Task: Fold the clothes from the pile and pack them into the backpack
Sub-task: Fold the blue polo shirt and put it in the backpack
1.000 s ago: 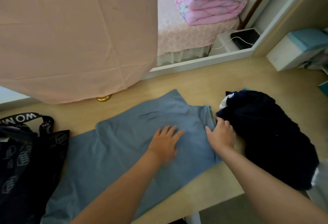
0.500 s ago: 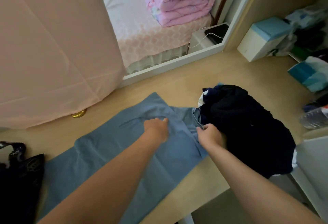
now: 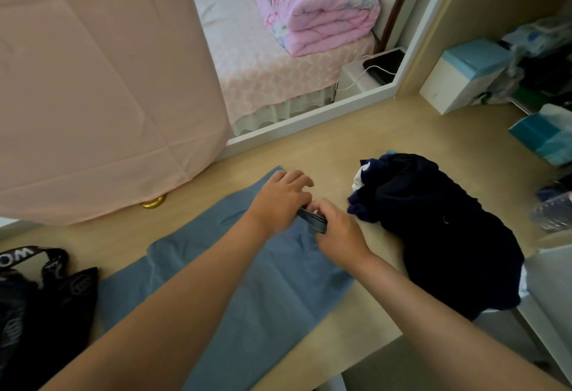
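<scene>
A blue garment (image 3: 235,285) lies spread flat on the wooden table (image 3: 325,155). My left hand (image 3: 280,198) presses on its far right corner. My right hand (image 3: 339,229) pinches the garment's dark-edged hem and lifts it off the table, folding it back toward the left hand. The pile of dark navy clothes (image 3: 442,236) sits just right of both hands. The black backpack (image 3: 37,307) with white-lettered straps lies at the table's left edge, partly out of frame.
A pink curtain (image 3: 99,81) hangs behind the table at left. Beyond is a bed with a folded pink quilt (image 3: 315,7). A white and blue box (image 3: 464,75), a teal tissue pack (image 3: 544,133) and a plastic bottle (image 3: 554,211) stand at right.
My right hand has pulled the hem away from the dark pile and lifted it leftward. My left hand slid to the garment's far corner. The camera turned, bringing the backpack into view.
</scene>
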### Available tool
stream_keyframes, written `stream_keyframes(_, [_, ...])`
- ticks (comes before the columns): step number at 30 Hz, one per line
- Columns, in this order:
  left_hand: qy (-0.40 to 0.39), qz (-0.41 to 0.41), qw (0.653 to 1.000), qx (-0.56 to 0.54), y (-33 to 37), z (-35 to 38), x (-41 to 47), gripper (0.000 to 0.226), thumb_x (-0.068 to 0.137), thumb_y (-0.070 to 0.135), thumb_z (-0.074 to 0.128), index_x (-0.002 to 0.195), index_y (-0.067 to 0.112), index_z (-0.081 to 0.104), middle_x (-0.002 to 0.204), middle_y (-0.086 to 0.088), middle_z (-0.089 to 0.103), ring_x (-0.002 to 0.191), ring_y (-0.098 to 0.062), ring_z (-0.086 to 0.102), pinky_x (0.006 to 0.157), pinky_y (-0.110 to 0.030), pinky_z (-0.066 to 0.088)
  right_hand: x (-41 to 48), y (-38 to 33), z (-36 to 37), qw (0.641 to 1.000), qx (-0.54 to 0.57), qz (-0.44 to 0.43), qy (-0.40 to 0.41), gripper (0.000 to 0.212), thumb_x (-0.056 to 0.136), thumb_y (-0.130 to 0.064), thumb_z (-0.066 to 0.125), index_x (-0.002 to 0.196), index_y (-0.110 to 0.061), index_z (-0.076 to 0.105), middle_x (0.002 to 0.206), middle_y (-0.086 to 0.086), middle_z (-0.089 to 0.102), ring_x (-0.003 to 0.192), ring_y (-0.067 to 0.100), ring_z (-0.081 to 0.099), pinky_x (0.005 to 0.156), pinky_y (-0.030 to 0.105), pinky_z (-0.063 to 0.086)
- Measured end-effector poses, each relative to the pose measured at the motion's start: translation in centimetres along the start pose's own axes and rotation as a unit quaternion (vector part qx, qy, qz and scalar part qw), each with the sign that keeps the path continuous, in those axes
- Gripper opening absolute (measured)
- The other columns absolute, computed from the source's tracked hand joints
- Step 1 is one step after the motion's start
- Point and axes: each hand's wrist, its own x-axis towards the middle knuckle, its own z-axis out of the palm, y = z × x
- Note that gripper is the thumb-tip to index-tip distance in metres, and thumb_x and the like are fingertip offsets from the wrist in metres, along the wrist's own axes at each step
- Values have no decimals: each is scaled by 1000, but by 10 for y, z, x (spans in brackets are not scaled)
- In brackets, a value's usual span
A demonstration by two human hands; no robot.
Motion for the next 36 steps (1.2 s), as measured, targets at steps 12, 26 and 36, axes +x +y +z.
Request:
stream_keyframes(12, [-233, -197, 952, -26, 19, 23, -119, 54, 81, 17, 63, 131, 32, 52, 142, 1, 39, 130, -22, 36, 109, -34, 26, -49, 13, 27, 947, -163, 50, -273, 28, 91, -54, 55, 102, -33, 70, 99, -9, 52, 90, 14, 58, 78, 31, 47])
stream_keyframes(26, [-263, -178, 945, -82, 53, 38, -104, 21, 89, 14, 54, 98, 26, 68, 119, -1, 48, 110, -22, 47, 89, -31, 36, -60, 30, 24, 922, -207, -39, -324, 19, 81, -39, 61, 91, -33, 76, 90, -15, 54, 88, 11, 55, 80, 26, 39])
stream_keyframes(36, [-198, -52, 978, -25, 36, 40, -19, 59, 87, -1, 53, 142, 19, 41, 151, -1, 36, 138, -23, 34, 103, -35, 38, -45, 45, 15, 949, -175, 211, -154, 44, 81, -41, 70, 120, -28, 55, 116, -8, 60, 110, 19, 57, 89, 34, 47])
